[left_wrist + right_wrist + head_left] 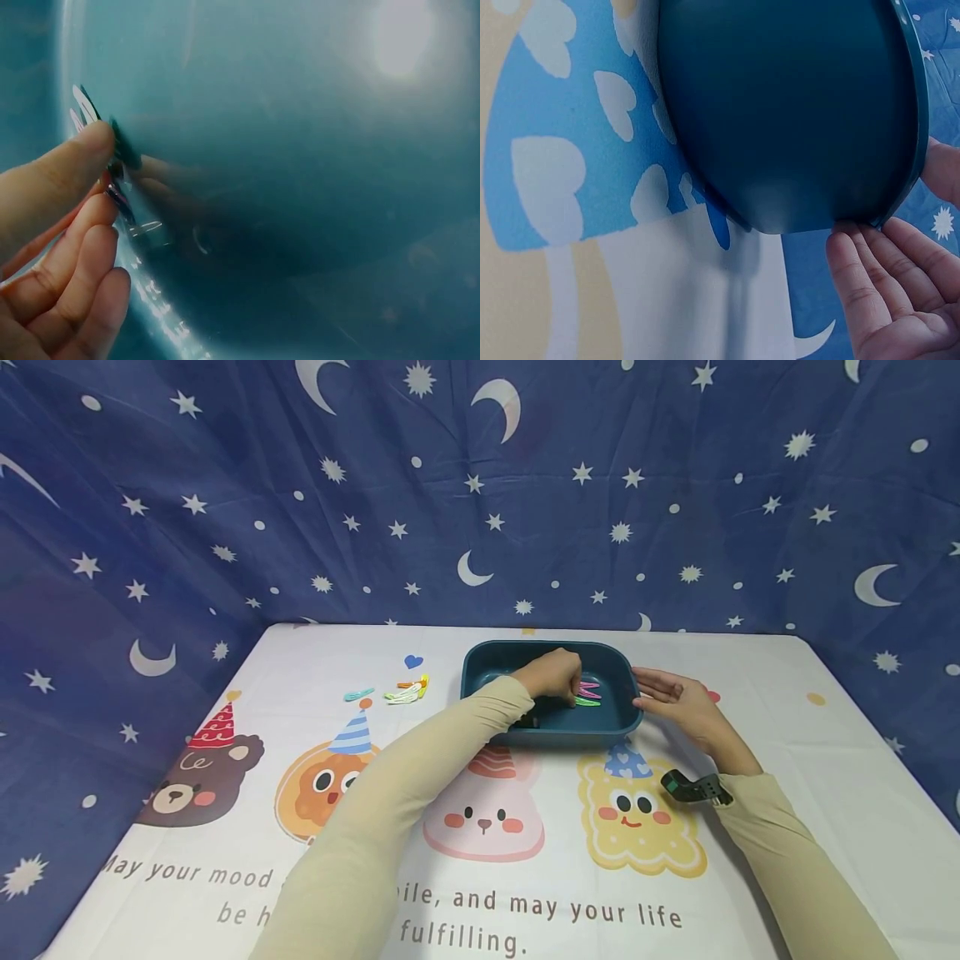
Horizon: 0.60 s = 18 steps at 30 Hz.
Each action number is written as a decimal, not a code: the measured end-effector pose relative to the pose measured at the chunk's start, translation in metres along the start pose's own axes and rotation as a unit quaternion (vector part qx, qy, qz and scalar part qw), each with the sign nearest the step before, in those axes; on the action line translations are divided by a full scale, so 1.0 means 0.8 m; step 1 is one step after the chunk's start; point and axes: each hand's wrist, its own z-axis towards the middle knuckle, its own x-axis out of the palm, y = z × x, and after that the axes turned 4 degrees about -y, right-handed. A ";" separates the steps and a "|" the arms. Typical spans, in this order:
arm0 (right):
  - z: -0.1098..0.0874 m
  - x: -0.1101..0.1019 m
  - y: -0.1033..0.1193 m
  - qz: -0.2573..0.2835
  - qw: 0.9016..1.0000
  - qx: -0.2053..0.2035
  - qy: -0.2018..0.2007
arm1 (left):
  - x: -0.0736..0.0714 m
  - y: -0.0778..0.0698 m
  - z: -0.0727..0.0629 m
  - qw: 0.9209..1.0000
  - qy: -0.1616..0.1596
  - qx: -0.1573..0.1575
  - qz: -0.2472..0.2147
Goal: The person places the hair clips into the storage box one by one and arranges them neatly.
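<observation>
In the head view, the left hand [551, 675] reaches into the blue bin [558, 739], while two pink clips [591, 696] and a green clip [588, 702] show just to the right of its fingers, the green one nearest the viewer; their long axes run roughly left to right. The left hand is far nearer to them than the right hand [686, 706], which stands at the bin's right end, its thumb apart from its straight fingers. Beneath the clips is the bin's smooth floor, with a bare stretch to the right wall. The bin sits on the cloth-covered counter [765, 693]; a teal clip [359, 694] and a bunch of other clips [405, 696] lie to its left. In the left wrist view, thumb and forefinger are pinched together on a clip, seemingly the green one; how many they hold I cannot tell. In the right wrist view, the right fingers touch the bin's outside.
</observation>
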 end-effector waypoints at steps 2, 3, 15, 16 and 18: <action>0.000 0.000 0.000 0.001 1.000 0.000 0.000 | 0.000 0.001 0.000 1.000 0.000 0.001 0.000; 0.000 0.000 0.000 0.002 1.000 0.000 -0.001 | -0.001 0.001 -0.001 1.000 -0.001 0.002 -0.001; -0.001 0.001 0.001 -0.006 1.000 0.003 0.002 | -0.020 0.005 -0.010 0.998 -0.002 0.011 -0.060; -0.001 0.001 0.000 -0.005 1.000 0.004 0.002 | -0.021 0.006 -0.011 0.998 -0.001 0.012 -0.061; -0.001 0.001 0.000 -0.004 1.000 0.004 0.001 | -0.024 0.007 -0.012 0.998 0.002 0.012 -0.065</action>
